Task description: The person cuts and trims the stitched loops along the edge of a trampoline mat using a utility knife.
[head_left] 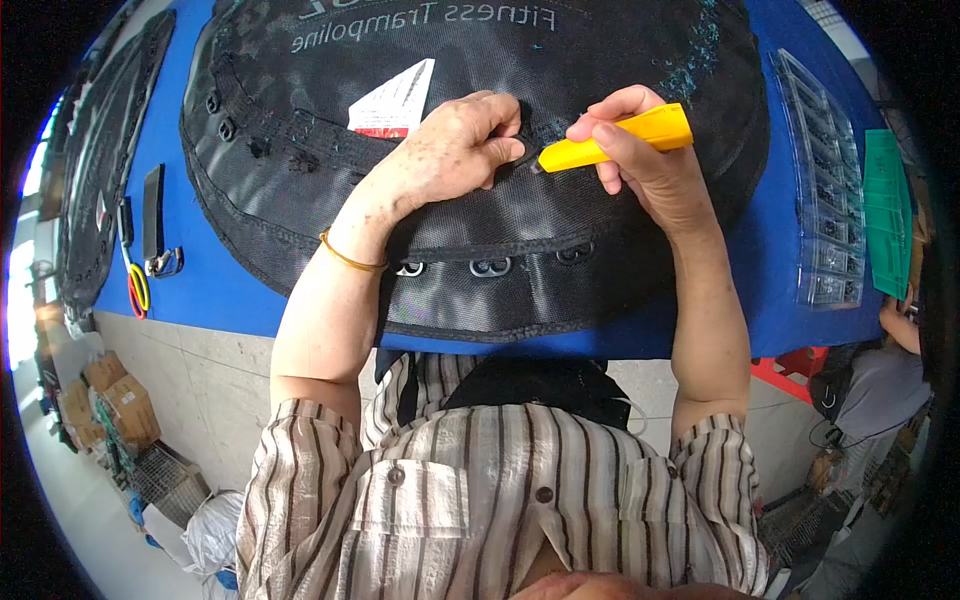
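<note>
Black trampoline mesh (450, 300) with a stitched band and metal rings lies on the blue table. My left hand (465, 145) is closed on the black band near the mesh's middle, fingers curled and thumb pressed in. Just to its right, my right hand (635, 145) grips a yellow tool (620, 138) between thumb and fingers, its tip pointing left at the band beside my left hand. Whether the tip touches the band is hard to tell. A white and red label (395, 100) shows behind my left wrist. Loose teal thread bits lie on the mesh.
On the blue table (235, 290), scissors (138, 290) and a black strap with a metal buckle (153, 215) lie at left. Right are a clear compartment box (825, 190) and a green tray (887, 215). Another person's arm (900, 325) shows at far right, near a red stool (790, 372).
</note>
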A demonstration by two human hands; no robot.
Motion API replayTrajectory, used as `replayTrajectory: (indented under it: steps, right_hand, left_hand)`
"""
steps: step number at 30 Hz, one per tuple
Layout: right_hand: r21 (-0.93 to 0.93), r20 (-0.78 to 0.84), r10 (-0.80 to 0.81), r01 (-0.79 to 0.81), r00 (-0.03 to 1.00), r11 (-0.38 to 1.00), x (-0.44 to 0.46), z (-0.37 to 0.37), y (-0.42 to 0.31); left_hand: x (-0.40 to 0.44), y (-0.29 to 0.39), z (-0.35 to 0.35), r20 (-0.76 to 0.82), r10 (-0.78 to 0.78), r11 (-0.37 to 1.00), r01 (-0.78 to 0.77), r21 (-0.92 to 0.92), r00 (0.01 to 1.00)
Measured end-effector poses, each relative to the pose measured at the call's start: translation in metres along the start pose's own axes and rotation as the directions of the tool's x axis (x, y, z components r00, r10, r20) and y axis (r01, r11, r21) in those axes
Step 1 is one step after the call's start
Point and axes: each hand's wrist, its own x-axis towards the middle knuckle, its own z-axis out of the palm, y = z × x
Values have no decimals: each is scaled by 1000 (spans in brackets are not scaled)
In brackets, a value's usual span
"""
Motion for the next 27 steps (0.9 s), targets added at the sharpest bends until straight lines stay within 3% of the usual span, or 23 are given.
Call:
replayTrajectory:
  steps: [6, 15, 17, 27]
  right_hand:
    - [-69, 1, 26, -26, 1000, 997, 0, 0, -6]
    - [-207, 50, -155, 162, 987, 965, -3, 0, 0]
    - [-112, 26, -140, 142, 990, 983, -1, -6, 3]
    - [-69, -92, -2, -5, 996, 998, 1, -12, -8]
  left_hand:
    - [1, 0, 1, -12, 6, 1000, -6, 16, 1000]
    - [1, 3, 1, -6, -8, 1000, 8, 24, 1000]
    - [1, 2, 1, -9, 4, 1000, -4, 21, 1000]
    - [1, 1, 0, -3, 21, 1000, -21, 16, 1000]
